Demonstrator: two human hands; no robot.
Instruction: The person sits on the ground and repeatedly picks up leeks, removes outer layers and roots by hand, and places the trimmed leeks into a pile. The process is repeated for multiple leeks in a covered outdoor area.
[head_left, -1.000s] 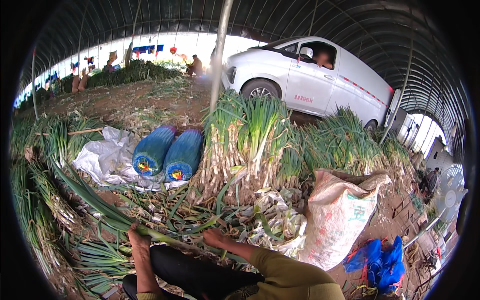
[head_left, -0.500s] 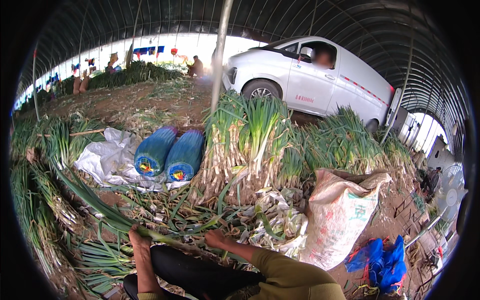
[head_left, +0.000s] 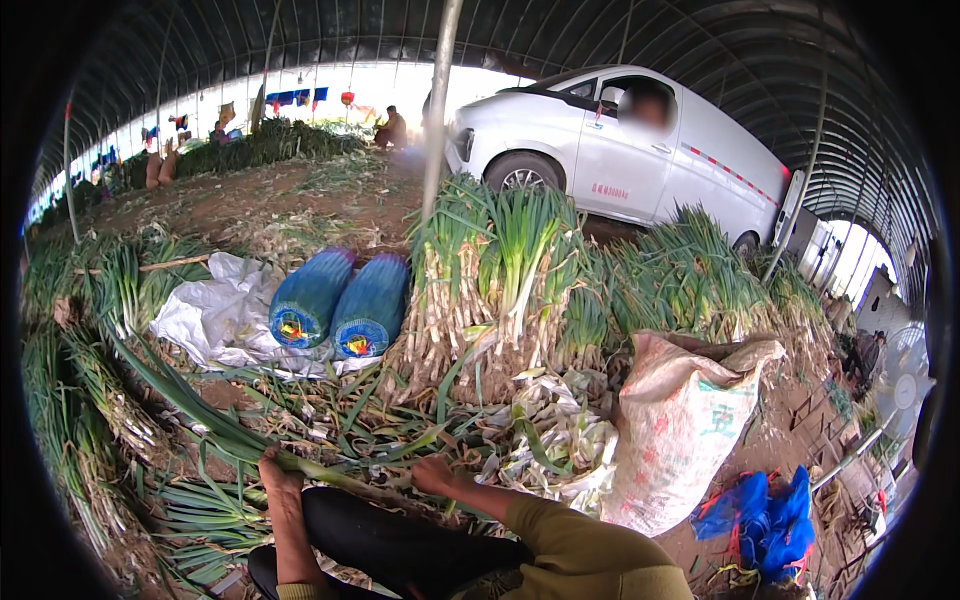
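My left hand (head_left: 281, 474) is closed around the stalk of a long green onion (head_left: 215, 425). Its leaves stretch up and away to the left, and the pale stem slants down to the right across my dark trouser legs. Beside the stem's lower end, my right hand (head_left: 432, 476) is curled into a fist with the knuckles up. Whatever its fingers may grip is hidden beneath. More loose green onions (head_left: 205, 525) lie below and left of my left hand. Peeled leaves and husks (head_left: 560, 445) are heaped beyond and right of my right hand.
Upright green onions (head_left: 500, 270) stand bunched ahead by a metal pole (head_left: 440, 110). Two blue-wrapped bundles (head_left: 365, 310) lie on white sheeting (head_left: 215, 310). A woven sack (head_left: 690, 430) and blue netting (head_left: 765, 525) are right. Beyond stands a white van (head_left: 620, 150) with a person inside.
Both hands and the green onion keep nearly the same place and grip. The view has shifted very slightly, so the van and background sit a little higher.
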